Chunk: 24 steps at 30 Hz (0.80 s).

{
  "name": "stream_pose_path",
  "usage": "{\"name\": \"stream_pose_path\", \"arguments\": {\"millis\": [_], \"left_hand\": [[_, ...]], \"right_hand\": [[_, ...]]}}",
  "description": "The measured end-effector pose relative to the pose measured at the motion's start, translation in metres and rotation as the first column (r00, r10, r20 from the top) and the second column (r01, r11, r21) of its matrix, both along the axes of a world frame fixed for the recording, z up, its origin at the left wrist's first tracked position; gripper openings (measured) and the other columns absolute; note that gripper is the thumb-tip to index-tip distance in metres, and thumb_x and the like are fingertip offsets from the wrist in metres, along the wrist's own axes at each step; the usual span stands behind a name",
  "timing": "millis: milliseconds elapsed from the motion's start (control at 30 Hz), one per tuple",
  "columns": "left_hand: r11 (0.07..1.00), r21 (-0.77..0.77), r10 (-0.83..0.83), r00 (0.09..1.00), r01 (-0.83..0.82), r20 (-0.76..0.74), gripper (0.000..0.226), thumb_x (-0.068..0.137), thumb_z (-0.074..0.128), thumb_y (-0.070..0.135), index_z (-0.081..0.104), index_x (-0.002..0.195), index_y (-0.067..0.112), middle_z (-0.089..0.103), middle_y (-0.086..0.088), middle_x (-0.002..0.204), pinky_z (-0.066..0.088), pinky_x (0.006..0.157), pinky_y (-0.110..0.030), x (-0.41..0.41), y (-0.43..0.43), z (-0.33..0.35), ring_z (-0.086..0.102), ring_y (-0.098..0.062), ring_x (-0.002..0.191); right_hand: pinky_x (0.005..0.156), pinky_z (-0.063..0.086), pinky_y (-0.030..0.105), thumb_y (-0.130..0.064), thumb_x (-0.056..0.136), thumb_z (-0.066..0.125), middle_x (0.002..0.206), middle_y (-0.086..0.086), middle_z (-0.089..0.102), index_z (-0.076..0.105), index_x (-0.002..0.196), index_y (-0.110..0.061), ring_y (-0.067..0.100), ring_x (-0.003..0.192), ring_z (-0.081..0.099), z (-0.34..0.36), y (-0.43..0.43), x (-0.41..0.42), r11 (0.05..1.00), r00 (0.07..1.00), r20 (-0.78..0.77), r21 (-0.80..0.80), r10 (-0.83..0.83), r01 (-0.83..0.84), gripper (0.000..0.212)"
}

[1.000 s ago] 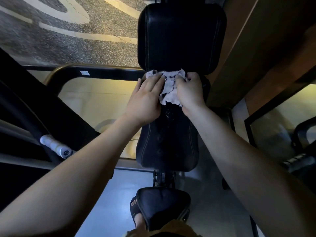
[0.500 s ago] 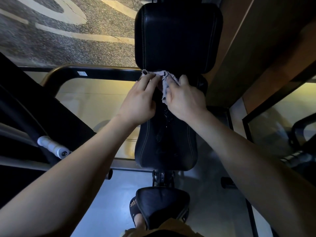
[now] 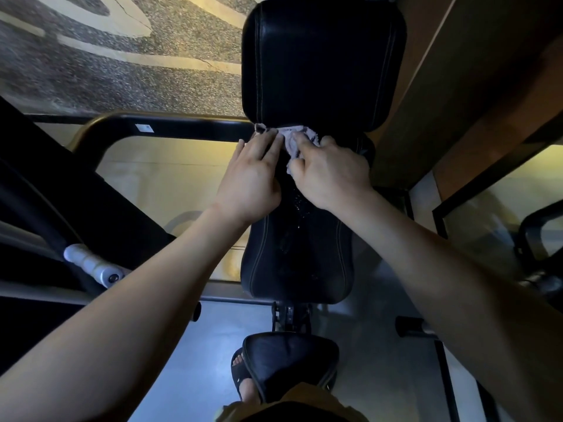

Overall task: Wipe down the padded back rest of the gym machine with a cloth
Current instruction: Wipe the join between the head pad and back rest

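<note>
The left hand [image 3: 248,178] is lying flat, fingers straight and together, pressing one edge of the pale cloth [image 3: 294,138] against the top of the black back rest [image 3: 298,257]. The right hand [image 3: 330,175] is pinching the bunched cloth between thumb and curled fingers, just under the upper pad [image 3: 323,65]. A white sticker [image 3: 143,128] is sitting on the frame tube [image 3: 189,129], its print too small to read.

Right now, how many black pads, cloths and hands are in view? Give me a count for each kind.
Black pads: 3 (top pad, back rest, seat)
Cloths: 1 (cloth)
Hands: 2 (left hand, right hand)
Total: 6
</note>
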<state>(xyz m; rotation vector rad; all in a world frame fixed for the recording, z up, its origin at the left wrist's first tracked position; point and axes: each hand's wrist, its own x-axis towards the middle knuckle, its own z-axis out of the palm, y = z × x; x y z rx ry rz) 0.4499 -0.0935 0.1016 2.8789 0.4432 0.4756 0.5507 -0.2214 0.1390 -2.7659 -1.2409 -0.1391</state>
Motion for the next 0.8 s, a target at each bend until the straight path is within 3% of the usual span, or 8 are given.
{"name": "stream_pose_path", "arguments": {"millis": [167, 367, 467, 633, 800], "left_hand": [[0.997, 0.037, 0.071, 0.990, -0.066, -0.124, 0.084, 0.087, 0.053, 0.030, 0.019, 0.161, 0.008, 0.024, -0.009, 0.163, 0.009, 0.123, -0.057, 0.010, -0.004, -0.005, 0.017, -0.029, 0.153], [0.999, 0.045, 0.005, 0.997, -0.002, -0.081, 0.081, 0.083, 0.051, 0.017, 0.026, 0.160, 0.014, 0.028, -0.004, 0.164, 0.020, 0.122, -0.057, -0.009, 0.013, -0.003, 0.024, -0.026, 0.151], [1.000, 0.021, -0.004, 0.998, 0.006, -0.064, 0.077, 0.083, 0.039, 0.023, 0.029, 0.159, 0.012, 0.030, -0.005, 0.163, 0.021, 0.122, -0.057, -0.011, 0.014, -0.002, 0.024, -0.027, 0.151], [1.000, -0.014, -0.026, 0.993, 0.028, 0.114, 0.067, 0.087, 0.031, 0.023, 0.046, 0.145, -0.007, 0.046, -0.028, 0.147, 0.034, 0.118, -0.051, -0.019, 0.023, -0.008, 0.041, -0.044, 0.140], [0.995, 0.068, -0.080, 0.995, 0.076, 0.064, 0.062, 0.092, 0.048, 0.023, 0.044, 0.146, -0.007, 0.045, -0.029, 0.146, 0.040, 0.111, -0.056, -0.013, 0.015, -0.009, 0.044, -0.045, 0.136]], "right_hand": [[0.061, 0.034, 0.034, -0.044, 0.101, 0.036, 0.129, 0.015, 0.059, 0.023, 0.157, -0.022, 0.034, 0.100, 0.064, -0.004, 0.017, -0.003, 1.000, 0.999, -0.034, -0.024, 0.006, -0.007, 0.061], [0.064, 0.042, 0.037, -0.032, 0.104, 0.039, 0.133, 0.017, 0.054, 0.012, 0.161, -0.027, 0.035, 0.104, 0.061, -0.006, 0.008, 0.004, 0.996, 0.991, -0.109, -0.034, 0.083, -0.087, 0.064], [0.066, 0.043, 0.037, -0.030, 0.104, 0.038, 0.134, 0.016, 0.056, 0.012, 0.161, -0.024, 0.034, 0.106, 0.061, -0.005, 0.019, 0.002, 0.995, 0.985, -0.143, -0.022, 0.095, -0.099, 0.063], [0.061, 0.037, 0.037, -0.029, 0.105, 0.039, 0.135, 0.020, 0.056, 0.009, 0.160, -0.011, 0.036, 0.104, 0.064, -0.008, 0.037, -0.012, 0.985, 0.997, -0.029, -0.151, 0.077, -0.080, 0.065], [0.059, 0.039, 0.037, -0.010, 0.102, 0.038, 0.126, 0.022, 0.059, 0.009, 0.160, -0.013, 0.036, 0.096, 0.066, -0.003, 0.023, -0.004, 0.972, 0.989, 0.117, -0.228, 0.089, -0.061, 0.065]]}}
